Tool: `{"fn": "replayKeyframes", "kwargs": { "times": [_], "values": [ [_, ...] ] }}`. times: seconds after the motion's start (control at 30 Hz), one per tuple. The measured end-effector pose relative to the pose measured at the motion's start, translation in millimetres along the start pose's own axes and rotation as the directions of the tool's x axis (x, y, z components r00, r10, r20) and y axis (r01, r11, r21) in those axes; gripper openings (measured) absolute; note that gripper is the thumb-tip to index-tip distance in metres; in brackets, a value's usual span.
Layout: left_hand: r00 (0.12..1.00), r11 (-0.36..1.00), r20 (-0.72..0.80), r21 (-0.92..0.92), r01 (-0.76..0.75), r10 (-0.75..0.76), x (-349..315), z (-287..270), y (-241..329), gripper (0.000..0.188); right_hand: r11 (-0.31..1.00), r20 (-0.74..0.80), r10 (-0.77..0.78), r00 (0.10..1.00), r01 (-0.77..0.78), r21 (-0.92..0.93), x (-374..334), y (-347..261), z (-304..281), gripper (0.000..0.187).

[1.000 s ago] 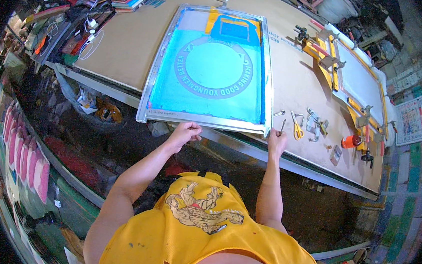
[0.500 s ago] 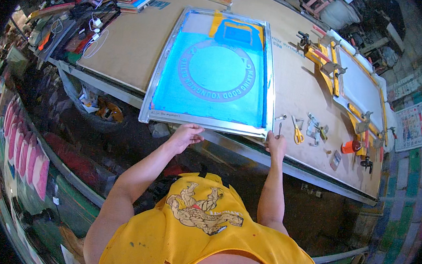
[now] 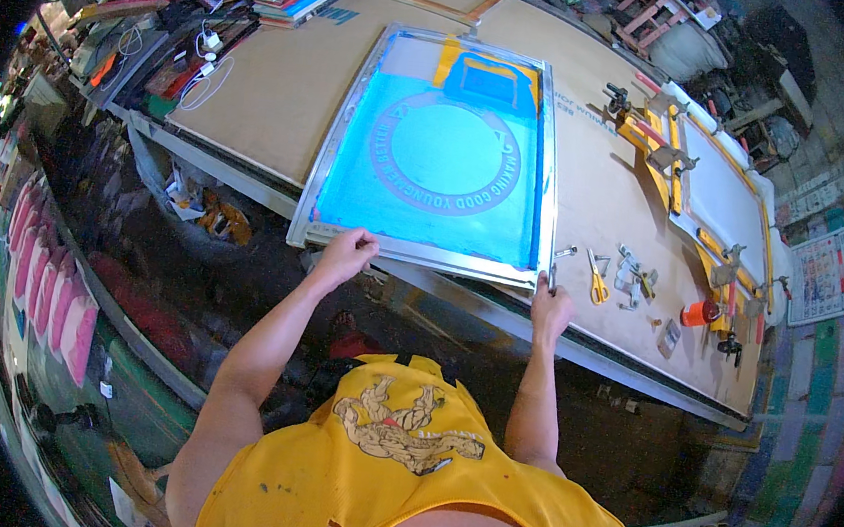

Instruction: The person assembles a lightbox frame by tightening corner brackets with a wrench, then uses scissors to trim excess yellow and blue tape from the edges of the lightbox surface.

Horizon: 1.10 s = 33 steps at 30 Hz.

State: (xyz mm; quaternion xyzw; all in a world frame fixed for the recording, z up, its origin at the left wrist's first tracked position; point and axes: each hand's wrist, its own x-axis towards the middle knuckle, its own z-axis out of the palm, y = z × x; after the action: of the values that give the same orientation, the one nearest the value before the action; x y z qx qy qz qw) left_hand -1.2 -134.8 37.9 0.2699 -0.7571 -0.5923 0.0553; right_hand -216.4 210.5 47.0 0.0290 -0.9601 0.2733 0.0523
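A silk-screen printing frame [image 3: 425, 251] lies tilted on the table, with a metal rim and a bright blue mesh bearing a ring-shaped design with lettering. My left hand [image 3: 345, 258] is at its near left edge, fingers closed against the rim. At the near right corner, my right hand [image 3: 551, 307] has its fingers wrapped round the rim. A thin, dark tool shows by the right fingers; whether they touch it I cannot make out. Just right of that hand lie yellow-handled scissors [image 3: 599, 281] and several metal clamp parts [image 3: 630, 275].
The brown board-topped table [image 3: 256, 98] carries a white panel [image 3: 726, 175] held by yellow clamps [image 3: 666, 174] at right. An orange-red container [image 3: 700, 314] stands near them. Books [image 3: 299, 7], cables [image 3: 206, 74] and boards crowd the far left. Pink pieces [image 3: 52, 301] hang at lower left.
My left hand has moved leftward along the near rim, and its fingers have closed in on the edge. The right hand stays at the corner. The whole view has shifted slightly.
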Motion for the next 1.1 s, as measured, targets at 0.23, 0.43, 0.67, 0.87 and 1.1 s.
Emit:
{"fn": "replayKeyframes", "kwargs": {
  "times": [0.23, 0.43, 0.67, 0.87, 1.1],
  "values": [
    [0.952, 0.946, -0.261, 0.316, -0.074, 0.161, 13.6, -54.6, 0.2, 0.020, 0.972, 0.239, -0.151, 0.959, 0.101, 0.210, -48.0, -30.4, 43.0, 0.054],
    [0.898, 0.900, -0.376, 0.434, -0.046, 0.228, 30.4, -98.0, -22.7, 0.022, 0.914, 0.419, -0.071, 0.905, -0.110, 0.391, -87.5, -76.4, 58.3, 0.048],
    [0.913, 0.911, -0.374, 0.412, 0.008, 0.162, 59.5, -119.5, -50.1, 0.028, 0.901, 0.432, -0.068, 0.899, -0.131, 0.413, -95.7, -91.4, 85.8, 0.044],
    [0.902, 0.885, -0.415, 0.457, 0.093, 0.120, 63.4, -118.7, -38.1, 0.037, 0.807, 0.506, 0.009, 0.863, -0.305, 0.506, -104.2, -105.7, 88.9, 0.039],
    [0.942, 0.932, -0.335, 0.340, 0.122, -0.002, 73.2, -121.5, -41.8, 0.046, 0.793, 0.504, 0.024, 0.863, -0.324, 0.517, -110.7, -97.3, 114.2, 0.036]
  ]
}}
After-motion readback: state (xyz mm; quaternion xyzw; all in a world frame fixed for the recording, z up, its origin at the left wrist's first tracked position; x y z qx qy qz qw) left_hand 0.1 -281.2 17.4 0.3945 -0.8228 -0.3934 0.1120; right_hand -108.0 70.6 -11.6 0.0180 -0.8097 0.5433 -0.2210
